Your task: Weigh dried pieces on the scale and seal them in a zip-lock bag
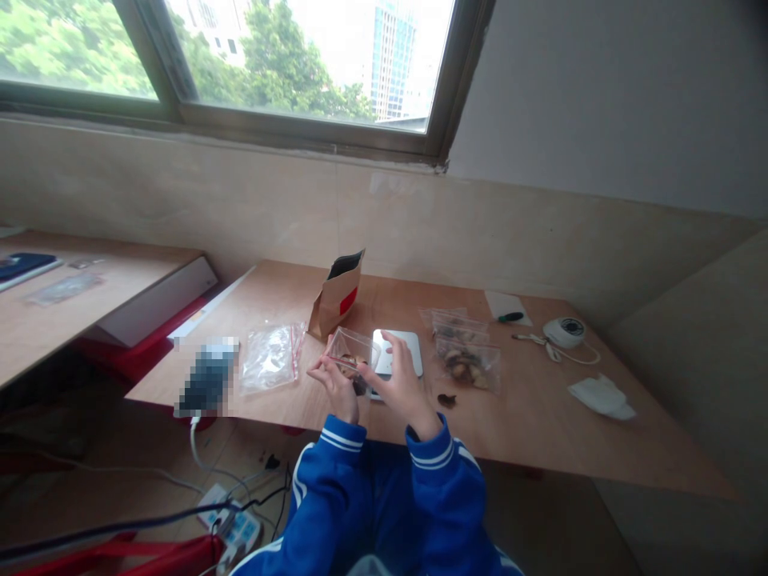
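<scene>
A clear zip bag [351, 344] with brown dried pieces in its lower part is between my hands, its mouth tilted toward me. My left hand [338, 390] grips the near left edge of the bag, fingers bent beneath it. On the other side, my right hand [403, 386] has its thumb against the bag's near edge, with the other fingers raised by its right side. Behind my right hand lies a small white kitchen scale [410, 346], partly covered by it. An upright brown paper pouch [337, 298], its top open, stands just beyond the bag.
Flat plastic bags [270, 358] lie left, near a blurred-out phone-like object [207, 378] with a cable. Filled zip bags [468, 364] and a loose dark piece [447, 400] are right. Farther right sit a screwdriver [511, 318], a white camera-like device [564, 330] and crumpled tissue [602, 397].
</scene>
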Motion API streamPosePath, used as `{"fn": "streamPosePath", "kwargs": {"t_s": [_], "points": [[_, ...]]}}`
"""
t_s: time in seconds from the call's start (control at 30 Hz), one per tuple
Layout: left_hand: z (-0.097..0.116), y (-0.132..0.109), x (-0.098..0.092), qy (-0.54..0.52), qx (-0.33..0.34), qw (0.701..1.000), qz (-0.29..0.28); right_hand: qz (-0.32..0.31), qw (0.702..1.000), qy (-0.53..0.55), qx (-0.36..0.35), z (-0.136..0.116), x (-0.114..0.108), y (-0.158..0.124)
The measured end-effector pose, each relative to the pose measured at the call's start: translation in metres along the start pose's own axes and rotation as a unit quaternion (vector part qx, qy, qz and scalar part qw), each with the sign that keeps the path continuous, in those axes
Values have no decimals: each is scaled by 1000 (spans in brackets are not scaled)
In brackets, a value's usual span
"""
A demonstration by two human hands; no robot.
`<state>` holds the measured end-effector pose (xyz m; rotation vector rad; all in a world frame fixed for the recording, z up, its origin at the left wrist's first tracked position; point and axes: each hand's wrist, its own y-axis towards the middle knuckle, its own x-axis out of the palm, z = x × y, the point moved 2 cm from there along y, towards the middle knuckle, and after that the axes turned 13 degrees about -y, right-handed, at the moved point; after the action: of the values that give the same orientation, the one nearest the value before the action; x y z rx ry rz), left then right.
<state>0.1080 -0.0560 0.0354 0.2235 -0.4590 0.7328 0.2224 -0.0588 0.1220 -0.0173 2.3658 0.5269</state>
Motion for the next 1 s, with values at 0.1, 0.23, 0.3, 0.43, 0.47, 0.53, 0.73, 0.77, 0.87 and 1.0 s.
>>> {"fn": "streamPosePath", "kwargs": {"t_s": [0.1, 0.23, 0.3, 0.43, 0.47, 0.53, 0.73, 0.77, 0.87, 1.0], "points": [[6, -4, 6, -3, 2, 999, 40, -10, 998, 31, 54, 7, 12, -13], [18, -8, 14, -47, -7, 999, -15, 21, 989, 116, 90, 11, 15, -13], [25, -5, 14, -64, 9, 997, -51, 37, 985, 147, 85, 14, 10, -10], [38, 11, 7, -57, 62, 995, -54, 43, 972, 215, 81, 25, 0, -12], [39, 15, 5, -51, 52, 995, -71, 50, 969, 226, 84, 28, -2, -13], [39, 20, 4, -41, 2, 989, -139, 70, 968, 224, 92, 32, -5, -15], [43, 13, 2, 16, -30, 981, -188, 32, 976, 204, 74, 34, -8, -16], [44, 12, 1, 21, -23, 986, -166, 47, 973, 209, 86, 35, -10, -16], [46, 12, -1, 10, -7, 995, -96, 100, 958, 233, 132, 40, -14, -17], [44, 14, 0, -7, -47, 992, -113, 128, 950, 234, 161, 44, -16, -18]]}}
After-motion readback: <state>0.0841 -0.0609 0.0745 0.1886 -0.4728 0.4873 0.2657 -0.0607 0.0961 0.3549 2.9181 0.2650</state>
